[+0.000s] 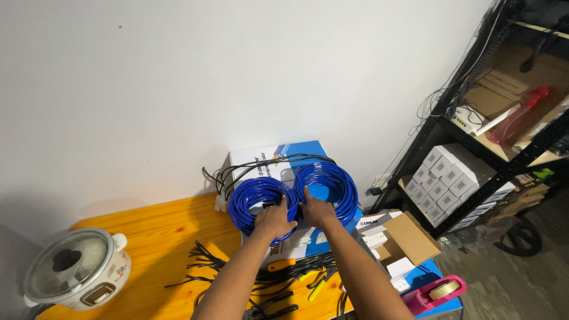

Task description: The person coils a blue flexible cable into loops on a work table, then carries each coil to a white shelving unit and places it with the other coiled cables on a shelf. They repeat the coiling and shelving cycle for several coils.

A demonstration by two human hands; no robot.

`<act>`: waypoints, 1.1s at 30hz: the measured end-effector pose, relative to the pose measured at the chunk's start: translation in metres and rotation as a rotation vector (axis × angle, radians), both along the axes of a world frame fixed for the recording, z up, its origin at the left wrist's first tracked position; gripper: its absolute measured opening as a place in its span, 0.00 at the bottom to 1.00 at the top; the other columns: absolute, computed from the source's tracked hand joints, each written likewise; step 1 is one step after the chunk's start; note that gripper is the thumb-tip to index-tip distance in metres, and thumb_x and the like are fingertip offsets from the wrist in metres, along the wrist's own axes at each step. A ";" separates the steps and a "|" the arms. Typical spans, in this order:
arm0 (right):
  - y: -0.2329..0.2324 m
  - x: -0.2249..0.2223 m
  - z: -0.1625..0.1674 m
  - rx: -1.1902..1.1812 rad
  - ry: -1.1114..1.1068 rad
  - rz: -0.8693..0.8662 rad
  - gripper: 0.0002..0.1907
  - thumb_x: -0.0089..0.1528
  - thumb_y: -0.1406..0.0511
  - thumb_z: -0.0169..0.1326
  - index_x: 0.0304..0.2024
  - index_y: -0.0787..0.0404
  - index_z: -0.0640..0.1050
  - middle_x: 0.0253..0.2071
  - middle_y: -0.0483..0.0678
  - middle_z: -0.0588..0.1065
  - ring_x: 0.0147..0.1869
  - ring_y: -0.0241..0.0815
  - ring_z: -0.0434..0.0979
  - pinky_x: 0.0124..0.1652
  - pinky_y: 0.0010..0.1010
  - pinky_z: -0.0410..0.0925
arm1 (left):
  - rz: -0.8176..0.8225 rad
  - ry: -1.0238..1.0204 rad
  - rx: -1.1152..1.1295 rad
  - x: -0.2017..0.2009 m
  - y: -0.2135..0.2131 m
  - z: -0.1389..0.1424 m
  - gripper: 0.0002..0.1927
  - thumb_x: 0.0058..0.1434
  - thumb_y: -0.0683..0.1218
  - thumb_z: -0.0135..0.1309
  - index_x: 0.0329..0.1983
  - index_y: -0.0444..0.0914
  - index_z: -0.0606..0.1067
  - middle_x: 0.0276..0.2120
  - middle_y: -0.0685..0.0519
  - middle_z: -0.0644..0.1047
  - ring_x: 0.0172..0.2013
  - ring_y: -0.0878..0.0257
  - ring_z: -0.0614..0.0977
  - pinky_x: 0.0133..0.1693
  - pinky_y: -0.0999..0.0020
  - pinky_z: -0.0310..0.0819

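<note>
Wooden table (pixel 160 237): cooker (pixel 77 269), box (pixel 267 163), ties (pixel 207 261).

At eight o'clock, a white rice cooker (pixel 76 269) with glass lid on the orange table (pixel 160 237). At three o'clock, stacked small white boxes (pixel 447 178) on a black shelf rack (pixel 474 89). At five o'clock, a pink tape dispenser (pixel 435 292).

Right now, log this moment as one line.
left hand: on left blue cable coil | right hand: on right blue cable coil | coils on box

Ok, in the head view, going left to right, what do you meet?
White rice cooker with glass lid → left blue cable coil under the left hand → right hand on the right blue cable coil → pink tape dispenser → black metal shelf rack.
</note>
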State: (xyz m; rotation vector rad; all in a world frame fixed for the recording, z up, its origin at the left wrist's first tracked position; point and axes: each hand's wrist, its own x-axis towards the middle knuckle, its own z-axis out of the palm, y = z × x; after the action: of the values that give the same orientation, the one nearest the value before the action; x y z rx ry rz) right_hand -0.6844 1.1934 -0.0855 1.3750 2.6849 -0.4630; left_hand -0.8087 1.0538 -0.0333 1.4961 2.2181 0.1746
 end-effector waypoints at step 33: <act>-0.037 -0.053 0.044 0.197 0.917 -0.345 0.41 0.59 0.58 0.61 0.66 0.74 0.60 0.60 0.72 0.66 0.65 0.68 0.66 0.63 0.45 0.61 | 0.657 -0.547 0.913 -0.110 0.005 0.032 0.29 0.53 0.50 0.65 0.50 0.30 0.69 0.39 0.42 0.78 0.41 0.49 0.82 0.44 0.57 0.77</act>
State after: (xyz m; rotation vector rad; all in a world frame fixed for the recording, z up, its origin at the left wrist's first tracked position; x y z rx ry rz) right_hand -0.7372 1.1561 -0.0419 2.0996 3.2108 -1.1206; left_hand -0.9192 1.0591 -0.0013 0.7923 2.1230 1.7484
